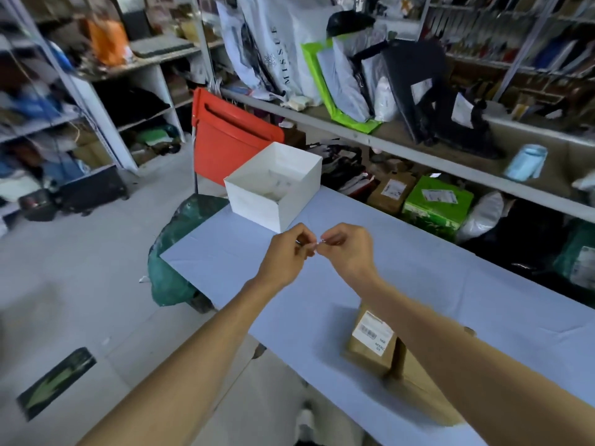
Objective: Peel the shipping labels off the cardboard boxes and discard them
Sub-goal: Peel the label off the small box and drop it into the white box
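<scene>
My left hand (288, 255) and my right hand (349, 249) are raised together above the blue-covered table (450, 284), just in front of an open white box (273, 188). Both pinch a tiny white scrap (318, 243) between their fingertips; it is too small to tell what it is. Some pale pieces lie inside the white box. Under my right forearm, a brown cardboard box (370, 349) rests on the table with a white shipping label (373, 331) stuck on its top.
A red chair (225, 140) stands behind the table's far end, and a dark green sack (170, 252) sits on the floor at the table's left corner. Shelves with bags and parcels line the back and right, including a green carton (434, 204).
</scene>
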Demonstrator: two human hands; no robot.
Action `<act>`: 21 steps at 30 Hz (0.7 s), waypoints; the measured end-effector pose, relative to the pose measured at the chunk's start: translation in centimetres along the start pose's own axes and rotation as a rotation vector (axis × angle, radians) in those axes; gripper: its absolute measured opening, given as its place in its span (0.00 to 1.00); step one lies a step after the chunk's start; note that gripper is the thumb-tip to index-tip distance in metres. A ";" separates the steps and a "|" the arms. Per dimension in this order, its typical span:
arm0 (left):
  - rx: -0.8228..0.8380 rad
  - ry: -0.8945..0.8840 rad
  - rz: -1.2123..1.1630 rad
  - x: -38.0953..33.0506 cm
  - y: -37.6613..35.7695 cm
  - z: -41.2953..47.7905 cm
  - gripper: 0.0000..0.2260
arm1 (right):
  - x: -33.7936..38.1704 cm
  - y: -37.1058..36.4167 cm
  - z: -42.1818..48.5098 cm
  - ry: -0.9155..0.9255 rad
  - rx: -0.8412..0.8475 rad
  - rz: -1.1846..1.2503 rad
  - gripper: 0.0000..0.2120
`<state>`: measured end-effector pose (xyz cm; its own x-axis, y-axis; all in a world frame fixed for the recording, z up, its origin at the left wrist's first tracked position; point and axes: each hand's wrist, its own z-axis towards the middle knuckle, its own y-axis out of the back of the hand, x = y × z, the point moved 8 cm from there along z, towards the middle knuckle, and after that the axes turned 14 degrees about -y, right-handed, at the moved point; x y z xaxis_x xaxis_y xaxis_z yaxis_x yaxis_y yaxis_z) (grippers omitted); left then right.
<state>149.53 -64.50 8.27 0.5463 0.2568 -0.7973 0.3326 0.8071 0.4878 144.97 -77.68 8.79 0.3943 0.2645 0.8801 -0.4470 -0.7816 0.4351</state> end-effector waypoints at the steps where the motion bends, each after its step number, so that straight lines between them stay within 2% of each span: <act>1: 0.008 0.000 -0.001 0.4 0.1 0.4 0.03 | 0.2 -0.1 0.4 0.009 -0.009 -0.035 0.08; 6: 0.015 0.059 0.052 3.9 2.6 4.5 0.06 | 3.3 -3.5 4.9 0.086 0.026 -0.127 0.06; 12: 0.002 0.095 0.102 7.6 5.6 8.8 0.04 | 6.5 -7.7 9.7 0.122 0.099 -0.132 0.08; 17: 0.160 0.072 0.295 11.8 7.5 11.9 0.04 | 8.0 -11.7 14.3 0.114 0.146 -0.334 0.10; 21: 0.257 0.071 0.508 14.7 10.1 15.7 0.06 | 11.5 -14.2 18.6 0.190 0.119 -0.372 0.11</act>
<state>172.93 -60.94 7.04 0.6361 0.6208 -0.4582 0.2231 0.4205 0.8794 170.74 -74.06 9.18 0.3512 0.6308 0.6919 -0.2028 -0.6702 0.7139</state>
